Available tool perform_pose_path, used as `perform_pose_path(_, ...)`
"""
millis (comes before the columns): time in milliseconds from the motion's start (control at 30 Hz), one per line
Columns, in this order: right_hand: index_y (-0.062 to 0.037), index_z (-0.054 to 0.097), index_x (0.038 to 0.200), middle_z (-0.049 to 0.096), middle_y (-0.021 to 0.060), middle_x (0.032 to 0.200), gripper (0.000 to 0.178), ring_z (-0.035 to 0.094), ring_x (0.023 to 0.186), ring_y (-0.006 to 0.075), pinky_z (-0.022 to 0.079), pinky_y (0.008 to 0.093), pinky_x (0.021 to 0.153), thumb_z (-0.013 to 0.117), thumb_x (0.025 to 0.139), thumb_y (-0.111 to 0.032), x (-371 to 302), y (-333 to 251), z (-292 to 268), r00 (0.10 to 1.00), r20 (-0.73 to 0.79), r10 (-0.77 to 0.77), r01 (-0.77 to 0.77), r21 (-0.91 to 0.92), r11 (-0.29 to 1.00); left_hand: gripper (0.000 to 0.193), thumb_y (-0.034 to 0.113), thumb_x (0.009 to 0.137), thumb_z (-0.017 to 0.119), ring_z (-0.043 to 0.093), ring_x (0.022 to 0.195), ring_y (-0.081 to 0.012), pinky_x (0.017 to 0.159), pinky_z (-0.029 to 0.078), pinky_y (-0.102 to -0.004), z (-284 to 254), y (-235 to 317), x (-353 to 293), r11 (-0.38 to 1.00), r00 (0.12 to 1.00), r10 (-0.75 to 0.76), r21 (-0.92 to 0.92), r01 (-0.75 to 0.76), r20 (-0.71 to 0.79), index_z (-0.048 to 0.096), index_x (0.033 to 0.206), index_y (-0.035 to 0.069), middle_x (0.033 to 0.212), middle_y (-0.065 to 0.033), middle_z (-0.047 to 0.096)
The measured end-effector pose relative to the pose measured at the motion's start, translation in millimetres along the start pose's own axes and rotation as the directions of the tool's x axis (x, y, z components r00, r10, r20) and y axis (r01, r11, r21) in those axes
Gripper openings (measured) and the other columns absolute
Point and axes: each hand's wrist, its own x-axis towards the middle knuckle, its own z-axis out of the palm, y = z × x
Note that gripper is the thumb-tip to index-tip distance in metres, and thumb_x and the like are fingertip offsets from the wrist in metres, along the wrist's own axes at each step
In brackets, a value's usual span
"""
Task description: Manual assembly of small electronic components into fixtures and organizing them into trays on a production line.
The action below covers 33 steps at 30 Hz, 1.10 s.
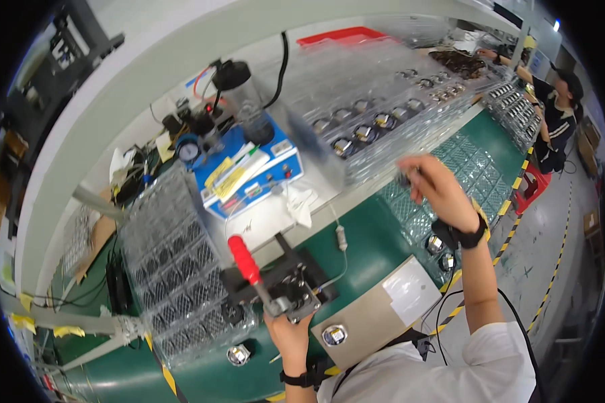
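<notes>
My left hand (290, 338) is at the near edge of a black clamp fixture (302, 285) with a red-handled lever (244, 259). Its fingers close around the fixture's front, partly hidden by the metal. Over a clear plastic tray (465, 176) on the right, my right hand (442, 193) is raised with its fingers bent together. A small dark round part (404, 177) shows at those fingertips, blurred. One round silver part (335, 334) lies on a brown board (366, 314) beside the fixture. Another silver part (238, 354) sits on the green mat left of my left hand.
Stacked clear trays (175, 269) stand on the left. Behind the fixture is a blue box (252, 178) with papers and a gauge. More trays with round parts (366, 133) fill the back. Two round parts (441, 252) lie below my right hand. A co-worker (558, 111) works far right.
</notes>
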Motion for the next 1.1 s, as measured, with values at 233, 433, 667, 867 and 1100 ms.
perform_pose_path(233,-0.0075,0.056,0.107,0.054,0.0020,0.073,0.026,0.054,0.062,0.0090,0.045,0.0260,0.056,0.059,0.084,0.003,119.7,61.1,-87.1,0.934,-0.290,-0.207,0.095,-0.359,0.929,0.063,0.011,0.055,0.087,0.054,0.097,-0.0342,0.087,0.042,-0.0392,2.2,11.6,-2.1,0.997,0.997,-0.077,0.003,0.077,0.001,0.057,0.109,-0.004,0.107,-0.0165,0.056)
perform_pose_path(433,-0.0080,0.063,0.101,0.060,0.0115,0.070,0.026,0.062,0.070,0.0280,0.049,0.0391,0.066,0.063,0.075,-0.008,165.5,117.5,-85.2,0.974,-0.087,-0.209,0.114,-0.613,0.782,0.051,0.024,0.072,0.077,0.044,0.117,-0.0458,0.100,0.034,-0.0497,-13.0,9.6,-5.2,0.997,0.975,-0.078,0.035,0.072,0.206,0.061,0.109,-0.007,0.123,-0.0276,0.052)
perform_pose_path(667,-0.0058,0.064,0.096,0.063,0.0173,0.091,0.024,0.062,0.084,0.0347,0.050,0.0429,0.074,0.062,0.080,-0.023,139.2,13.8,-36.2,0.904,0.059,-0.424,0.362,-0.634,0.683,0.052,0.024,0.075,0.076,0.047,0.116,-0.0410,0.099,0.036,-0.0459,-6.1,8.0,-15.6,0.972,0.996,0.063,0.221,-0.077,0.070,0.057,0.114,-0.006,0.125,-0.0261,0.050)
perform_pose_path(867,-0.0025,0.058,0.107,0.064,0.0157,0.080,0.034,0.062,0.077,0.0298,0.049,0.0397,0.071,0.052,0.092,-0.032,72.0,-97.7,111.2,0.699,0.269,-0.663,0.702,-0.083,0.707,0.049,0.023,0.081,0.070,0.048,0.116,-0.0374,0.098,0.039,-0.0434,-40.7,43.2,-40.5,0.986,0.995,0.101,0.131,-0.102,0.015,0.054,0.121,0.000,0.131,-0.0184,0.046)
perform_pose_path(1100,-0.0007,0.058,0.087,0.058,0.0104,0.070,0.031,0.057,0.059,0.0259,0.046,0.0355,0.057,0.054,0.093,-0.031,29.1,-154.3,156.5,0.802,0.437,-0.407,0.304,0.289,0.908,0.034,0.017,0.084,0.066,0.052,0.110,-0.0350,0.094,0.042,-0.0421,-76.6,35.6,-100.8,0.972,0.972,0.235,-0.022,-0.235,0.024,0.059,0.113,0.002,0.123,-0.0162,0.053)
